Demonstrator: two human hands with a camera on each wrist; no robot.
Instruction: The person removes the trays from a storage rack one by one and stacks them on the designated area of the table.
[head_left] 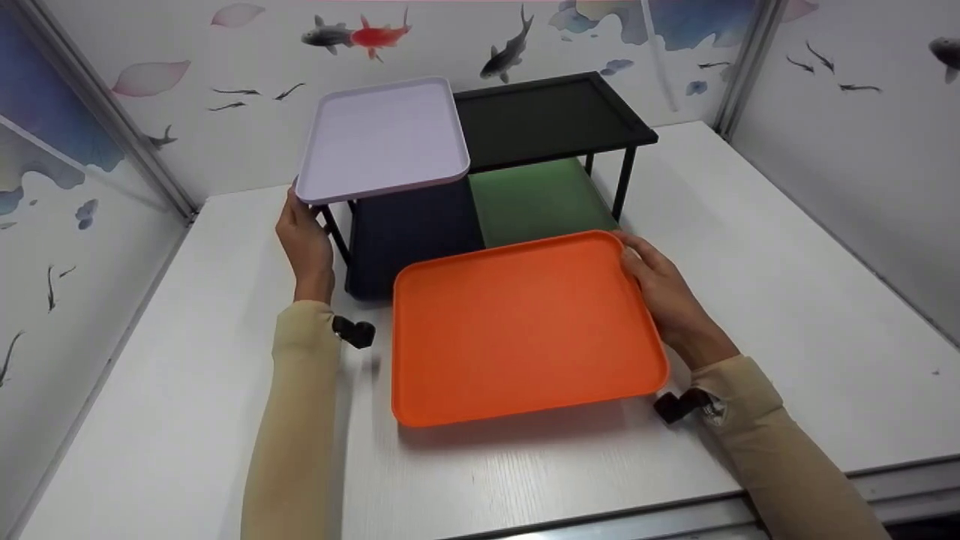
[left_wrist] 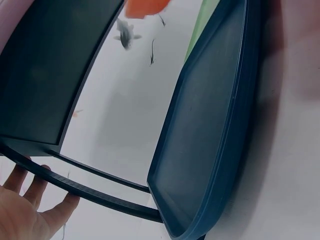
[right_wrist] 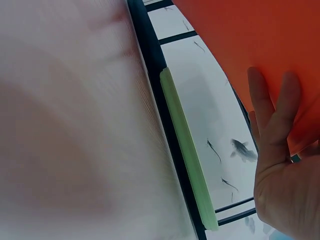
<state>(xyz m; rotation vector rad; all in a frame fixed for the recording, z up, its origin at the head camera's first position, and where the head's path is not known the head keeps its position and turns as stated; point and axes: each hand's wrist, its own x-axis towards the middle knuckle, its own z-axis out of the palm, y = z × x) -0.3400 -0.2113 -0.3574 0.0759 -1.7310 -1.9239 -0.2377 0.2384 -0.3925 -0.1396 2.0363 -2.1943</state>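
Observation:
My right hand (head_left: 675, 304) grips an orange tray (head_left: 525, 330) by its right edge, thumb along the rim and fingers flat against the underside in the right wrist view. The tray is held above the table, in front of a black two-tier rack (head_left: 551, 124). At the rack's near left corner, my left hand (head_left: 306, 247) holds the upper frame beside a leg, just under a lavender tray (head_left: 386, 139). That tray lies on the left of the top tier. Below, a navy tray (head_left: 420, 232) and a green tray (head_left: 536, 199) lie side by side; the orange tray partly hides them.
The rack stands on a white table (head_left: 787, 300) toward the back wall (head_left: 247, 142), which is printed with fish. Walls with metal corner posts enclose the left and right sides. A metal rail (head_left: 637, 525) runs along the table's front edge.

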